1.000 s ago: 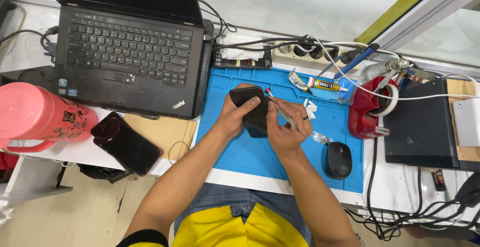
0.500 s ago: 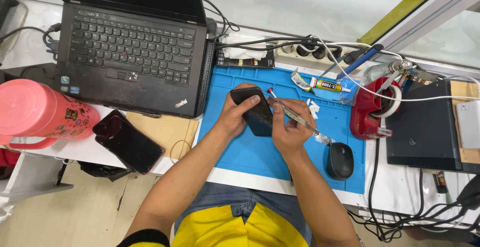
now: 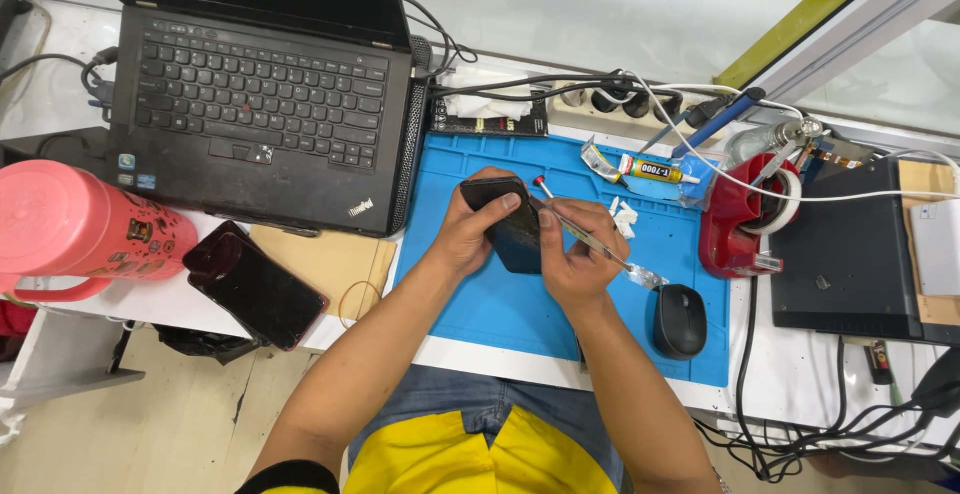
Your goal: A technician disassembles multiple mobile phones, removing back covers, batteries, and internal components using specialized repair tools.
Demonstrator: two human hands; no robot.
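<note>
Your left hand (image 3: 470, 234) grips a dark phone (image 3: 505, 222) over the blue mat's (image 3: 480, 304) middle; your right hand (image 3: 580, 254) pinches tweezers (image 3: 590, 244) against its edge, work seemingly midway, phone apparently unopened.

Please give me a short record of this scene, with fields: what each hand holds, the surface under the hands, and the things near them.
left hand: holds a dark rectangular phone, fingers wrapped around its left edge
right hand: holds thin metal tweezers, tip at the phone's right edge
surface: blue rubber work mat on a white table
right of hands: black computer mouse, red tape dispenser
left of hands: open black laptop, pink plastic jug
</note>
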